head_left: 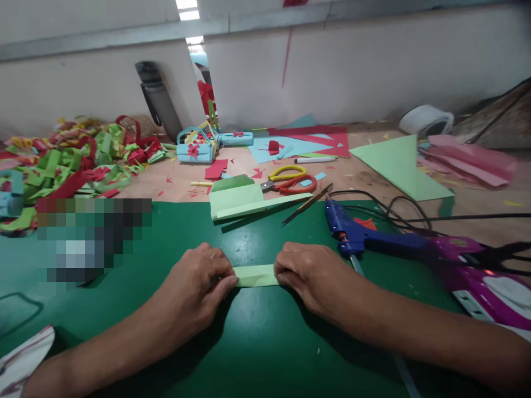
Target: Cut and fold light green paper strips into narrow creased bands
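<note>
A light green paper strip (256,275) stretches between my two hands, just over the green cutting mat (249,354). My left hand (207,282) pinches its left end between thumb and fingers. At the strip's right end, my right hand (309,273) is closed on it, fingers curled. Both ends are hidden under the fingers. Beyond the hands lie a folded light green paper piece (236,200), scissors (286,181) with yellow and red handles, and a thin craft knife (307,204). A blue glue gun (346,229) rests just beyond my right forearm.
A magenta power strip (481,271) and black cables (415,217) lie at right. Paper cutoffs (83,160) are heaped at far left, near a grey bottle (160,102). Small blue paper bags (194,152) stand at the back; a green paper sheet (404,168) lies back right.
</note>
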### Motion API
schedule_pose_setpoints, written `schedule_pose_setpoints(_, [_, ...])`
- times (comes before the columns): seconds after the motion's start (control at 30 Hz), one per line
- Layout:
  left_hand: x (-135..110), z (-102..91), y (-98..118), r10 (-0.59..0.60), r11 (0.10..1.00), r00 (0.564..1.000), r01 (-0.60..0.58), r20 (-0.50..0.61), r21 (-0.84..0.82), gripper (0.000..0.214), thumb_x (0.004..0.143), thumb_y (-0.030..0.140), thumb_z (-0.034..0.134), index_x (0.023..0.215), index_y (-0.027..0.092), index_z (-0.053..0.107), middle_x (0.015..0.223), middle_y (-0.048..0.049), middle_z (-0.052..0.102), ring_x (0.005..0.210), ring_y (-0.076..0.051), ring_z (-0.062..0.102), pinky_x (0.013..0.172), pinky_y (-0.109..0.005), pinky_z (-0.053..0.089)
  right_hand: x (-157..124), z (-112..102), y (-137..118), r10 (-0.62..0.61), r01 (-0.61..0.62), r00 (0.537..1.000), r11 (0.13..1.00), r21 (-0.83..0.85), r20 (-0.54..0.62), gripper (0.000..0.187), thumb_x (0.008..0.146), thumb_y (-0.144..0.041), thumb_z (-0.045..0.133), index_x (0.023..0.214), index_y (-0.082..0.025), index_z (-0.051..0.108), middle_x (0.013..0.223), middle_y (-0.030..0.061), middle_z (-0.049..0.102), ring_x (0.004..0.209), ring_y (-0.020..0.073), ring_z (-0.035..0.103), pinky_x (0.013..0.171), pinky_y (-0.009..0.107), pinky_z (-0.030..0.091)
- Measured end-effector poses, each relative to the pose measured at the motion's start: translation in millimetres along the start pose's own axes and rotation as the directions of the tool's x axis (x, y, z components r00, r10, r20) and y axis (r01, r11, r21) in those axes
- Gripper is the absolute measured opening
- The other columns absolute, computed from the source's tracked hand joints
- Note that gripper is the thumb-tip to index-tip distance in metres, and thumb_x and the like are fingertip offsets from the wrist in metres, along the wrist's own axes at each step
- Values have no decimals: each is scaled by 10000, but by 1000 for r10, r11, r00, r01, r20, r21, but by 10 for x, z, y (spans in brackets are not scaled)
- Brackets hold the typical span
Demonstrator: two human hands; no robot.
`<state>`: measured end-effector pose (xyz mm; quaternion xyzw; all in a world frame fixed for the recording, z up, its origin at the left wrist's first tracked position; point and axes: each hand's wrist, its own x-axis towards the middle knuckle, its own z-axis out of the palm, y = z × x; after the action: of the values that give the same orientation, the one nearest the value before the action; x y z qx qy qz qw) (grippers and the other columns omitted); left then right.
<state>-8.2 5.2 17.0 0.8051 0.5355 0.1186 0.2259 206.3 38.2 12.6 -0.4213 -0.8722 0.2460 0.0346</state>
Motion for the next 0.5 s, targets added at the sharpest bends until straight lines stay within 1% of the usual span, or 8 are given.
schedule_pose_setpoints(0.23, [-90,13,-112,-58,998,996,56,-66,-33,329,915,302,392,614,183,453,712,-10,495,716,-182,439,665,-334,314,-19,55,46,-38,37,999,999,-35,-28,171,793,-73,470,658,-178,455,659,-6,474,568,107,412,540,250,266])
schedule_pose_setpoints(0.4, [-160,4,-150,-94,995,989,91,-114,-30,308,907,282,393,631,184,489,747,-8,507,736,-180,442,683,-343,315,-26,124,100,-140,127,982,987,-101,-129,193,844,-112,427,666,-179,463,641,-6,463,555,110,421,524,255,256])
schedule_pose_setpoints(0.5, [-172,7,-159,-112,994,986,111,-124,-12,269,887,265,416,646,185,506,774,-13,522,760,-186,444,692,-352,316,-31,139,109,-161,147,977,983,-110,-142,222,872,-133,404,669,-179,481,637,-3,467,552,111,433,524,257,268])
